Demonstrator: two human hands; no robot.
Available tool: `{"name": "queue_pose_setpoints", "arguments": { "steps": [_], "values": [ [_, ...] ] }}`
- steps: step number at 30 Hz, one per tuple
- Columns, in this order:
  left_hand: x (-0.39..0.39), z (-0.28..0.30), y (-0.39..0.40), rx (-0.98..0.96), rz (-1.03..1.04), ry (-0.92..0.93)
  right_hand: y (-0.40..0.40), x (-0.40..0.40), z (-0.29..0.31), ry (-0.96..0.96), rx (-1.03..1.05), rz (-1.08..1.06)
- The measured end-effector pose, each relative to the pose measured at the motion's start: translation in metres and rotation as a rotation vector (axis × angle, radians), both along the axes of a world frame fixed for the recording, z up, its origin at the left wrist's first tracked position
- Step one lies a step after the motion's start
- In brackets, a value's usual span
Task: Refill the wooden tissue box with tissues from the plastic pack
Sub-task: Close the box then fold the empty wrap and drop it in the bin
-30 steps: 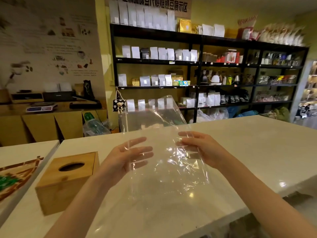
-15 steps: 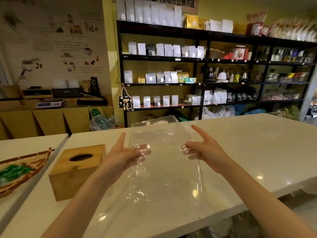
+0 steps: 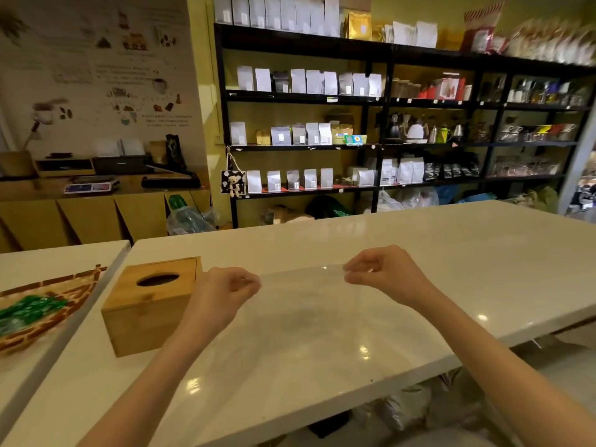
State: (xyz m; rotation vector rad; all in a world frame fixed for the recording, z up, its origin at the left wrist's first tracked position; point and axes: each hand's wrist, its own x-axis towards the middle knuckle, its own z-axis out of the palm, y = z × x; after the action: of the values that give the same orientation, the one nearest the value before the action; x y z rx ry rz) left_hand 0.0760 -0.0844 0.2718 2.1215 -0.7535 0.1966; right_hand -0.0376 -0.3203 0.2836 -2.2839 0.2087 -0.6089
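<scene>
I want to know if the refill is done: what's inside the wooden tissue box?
Through the oval slot of the wooden tissue box only darkness shows; no tissue pokes out. The closed lid and walls hide the rest, so its contents cannot be told.

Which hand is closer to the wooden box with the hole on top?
The left hand. It is just to the right of the wooden tissue box, close beside it. The right hand is farther right, across the clear plastic sheet both hands pinch.
</scene>
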Motion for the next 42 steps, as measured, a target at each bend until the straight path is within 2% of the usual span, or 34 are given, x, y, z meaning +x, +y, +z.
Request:
{"name": "queue_pose_setpoints", "arguments": {
  "steps": [3,5,7,9,11,13,15,18,20,23,24,27,31,34,36,38,42],
  "values": [
    [-0.007,0.003,0.005,-0.018,0.033,-0.058,-0.001,-0.004,0.004,-0.070,-0.140,-0.029],
    [-0.009,0.005,0.011,0.004,0.041,0.018,-0.002,-0.009,0.012,-0.045,-0.002,0.068],
    [-0.015,0.009,0.019,-0.003,-0.017,0.175,-0.001,-0.014,0.020,0.003,0.185,0.209],
    [-0.021,0.013,0.031,-0.037,-0.194,0.393,0.003,-0.018,0.028,0.016,0.260,0.333],
    [-0.031,0.019,0.046,0.061,-0.454,0.568,0.010,-0.021,0.034,0.034,0.283,0.406],
    [-0.045,0.021,0.057,0.211,-0.693,0.665,0.017,-0.023,0.036,0.095,0.318,0.458],
    [-0.061,0.016,0.061,0.242,-0.795,0.719,0.024,-0.025,0.033,0.166,0.371,0.491],
    [-0.085,-0.007,0.062,0.074,-0.751,0.841,0.035,-0.032,0.020,0.286,0.500,0.537],
    [-0.099,-0.028,0.069,-0.059,-0.741,0.972,0.043,-0.039,0.004,0.316,0.701,0.570],
    [-0.119,-0.067,0.087,-0.258,-0.675,1.169,0.058,-0.054,-0.046,0.323,1.307,0.557],
    [-0.128,-0.083,0.093,-0.332,-0.614,1.225,0.065,-0.060,-0.068,0.329,1.446,0.541],
    [-0.154,-0.131,0.111,-0.546,-0.372,1.397,0.085,-0.077,-0.140,0.440,1.533,0.578],
    [-0.182,-0.193,0.125,-0.597,-0.142,1.534,0.111,-0.106,-0.215,0.610,1.687,0.542],
    [-0.194,-0.248,0.129,-0.516,0.064,1.528,0.130,-0.123,-0.262,0.707,1.670,0.489],
    [-0.199,-0.283,0.131,-0.461,0.154,1.524,0.145,-0.129,-0.293,0.812,1.483,0.450],
    [-0.200,-0.319,0.129,-0.424,0.210,1.542,0.155,-0.131,-0.326,0.875,1.269,0.251],
    [-0.192,-0.389,0.119,-0.358,0.336,1.457,0.165,-0.121,-0.402,0.886,1.136,-0.062]
  ]
}}
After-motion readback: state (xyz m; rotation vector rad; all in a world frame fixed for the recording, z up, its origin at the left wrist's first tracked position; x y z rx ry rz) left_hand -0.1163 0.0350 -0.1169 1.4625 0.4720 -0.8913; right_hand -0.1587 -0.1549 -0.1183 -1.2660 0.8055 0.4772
